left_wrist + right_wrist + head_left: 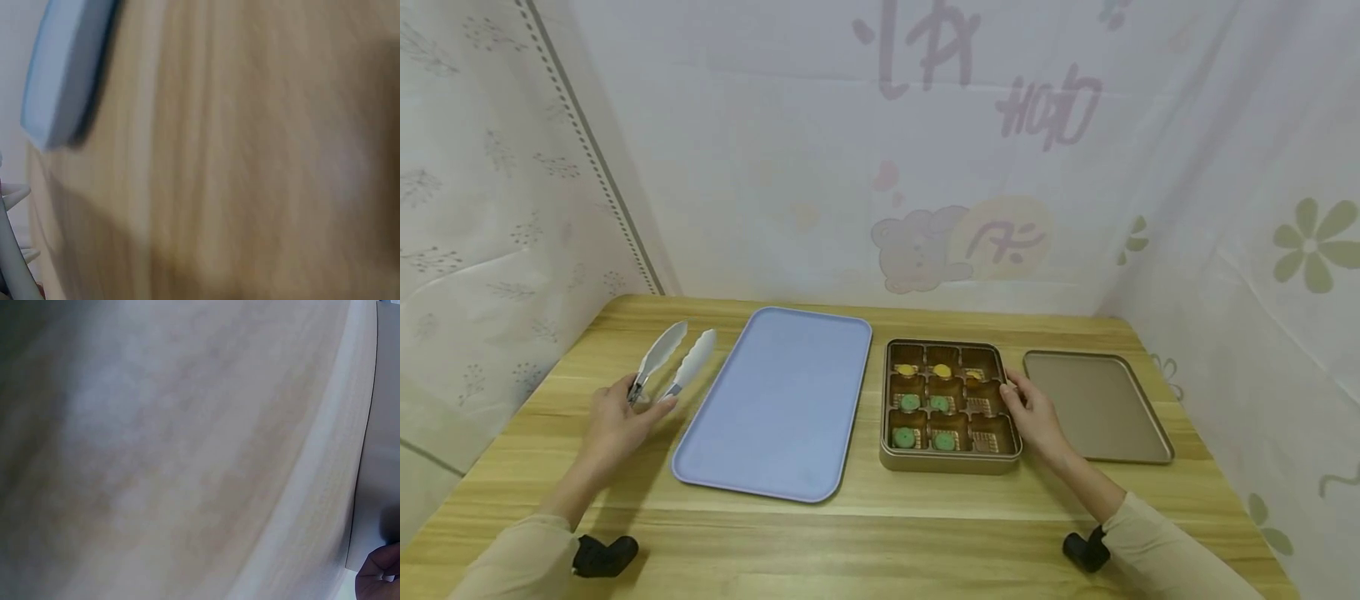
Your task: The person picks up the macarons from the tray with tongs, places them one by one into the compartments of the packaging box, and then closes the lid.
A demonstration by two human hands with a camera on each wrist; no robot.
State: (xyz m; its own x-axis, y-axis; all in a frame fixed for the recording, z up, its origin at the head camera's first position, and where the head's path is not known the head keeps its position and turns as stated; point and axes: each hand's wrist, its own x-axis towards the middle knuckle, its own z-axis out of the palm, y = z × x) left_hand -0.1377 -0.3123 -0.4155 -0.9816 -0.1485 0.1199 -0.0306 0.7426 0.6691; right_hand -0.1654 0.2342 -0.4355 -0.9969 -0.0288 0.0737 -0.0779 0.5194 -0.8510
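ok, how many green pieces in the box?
4 green pieces in the box: left and centre compartments of the middle row, left and centre of the front row.

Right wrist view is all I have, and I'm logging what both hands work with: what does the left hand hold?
Observer: The left hand holds a pair of tongs.
Operator: Are its two arms together?
Observer: No, their tips stand apart.
Operator: And what is at the other hand?
Observer: A compartmented box, with two green pieces in its nearest row.
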